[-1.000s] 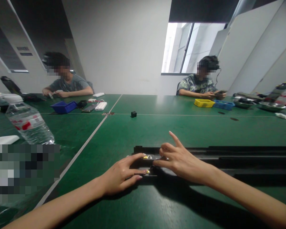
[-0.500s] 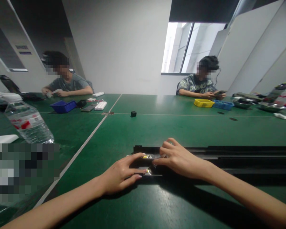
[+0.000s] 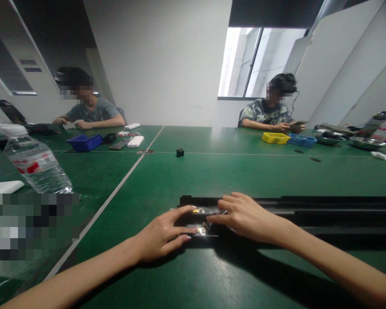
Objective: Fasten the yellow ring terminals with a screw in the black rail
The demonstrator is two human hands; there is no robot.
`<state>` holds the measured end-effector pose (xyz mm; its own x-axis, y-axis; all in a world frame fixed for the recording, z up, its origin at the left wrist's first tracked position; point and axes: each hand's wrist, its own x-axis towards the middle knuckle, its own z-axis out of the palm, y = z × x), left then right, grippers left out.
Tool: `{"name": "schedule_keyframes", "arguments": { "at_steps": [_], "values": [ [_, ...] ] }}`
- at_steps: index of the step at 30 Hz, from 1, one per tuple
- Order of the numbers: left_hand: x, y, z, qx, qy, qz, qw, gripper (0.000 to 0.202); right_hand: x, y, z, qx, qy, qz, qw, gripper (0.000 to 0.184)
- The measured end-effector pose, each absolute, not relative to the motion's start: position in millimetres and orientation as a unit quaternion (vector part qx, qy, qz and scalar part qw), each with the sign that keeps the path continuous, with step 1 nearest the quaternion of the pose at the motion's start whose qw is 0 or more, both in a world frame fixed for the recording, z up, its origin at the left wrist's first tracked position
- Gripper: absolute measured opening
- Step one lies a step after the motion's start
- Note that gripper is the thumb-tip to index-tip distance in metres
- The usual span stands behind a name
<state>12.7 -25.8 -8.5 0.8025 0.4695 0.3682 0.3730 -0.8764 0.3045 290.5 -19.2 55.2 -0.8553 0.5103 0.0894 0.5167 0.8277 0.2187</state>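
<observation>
Long black rails (image 3: 328, 224) with raised edges lie across the table in front of me, their right ends outside the view. My left hand (image 3: 162, 234) is open at the left end, its fingers stretched onto the rails and the thumb along the near edge. Close to its fingertips, small shiny round metal parts (image 3: 203, 231) and a yellowish spot show in the channels. Over the same end, my right hand (image 3: 241, 216) is closed, thumb and fingers pinched together. A small piece of shiny metal (image 3: 223, 212) peeks out at its fingertips; the rest is hidden.
A water bottle (image 3: 38, 161) stands on the green table (image 3: 141, 279) at the left. Beyond the rails sits a small black cube (image 3: 179, 152). Blue (image 3: 84, 143) and yellow (image 3: 275, 137) trays lie farther back. Two people sit across the table.
The fingers of my right hand have curled lower and closer together, and more of the shiny metal shows at their tips. My left hand keeps its place on the rails.
</observation>
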Motion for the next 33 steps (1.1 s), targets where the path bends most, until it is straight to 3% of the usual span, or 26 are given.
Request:
{"name": "schedule_keyframes", "arguments": {
  "at_steps": [33],
  "values": [
    [11.1,-24.6,-13.3,0.941,0.220,0.238,0.103,0.032,281.8,-43.4,53.9,-0.329,-0.941,-0.066,-0.051,0.016]
  ]
}}
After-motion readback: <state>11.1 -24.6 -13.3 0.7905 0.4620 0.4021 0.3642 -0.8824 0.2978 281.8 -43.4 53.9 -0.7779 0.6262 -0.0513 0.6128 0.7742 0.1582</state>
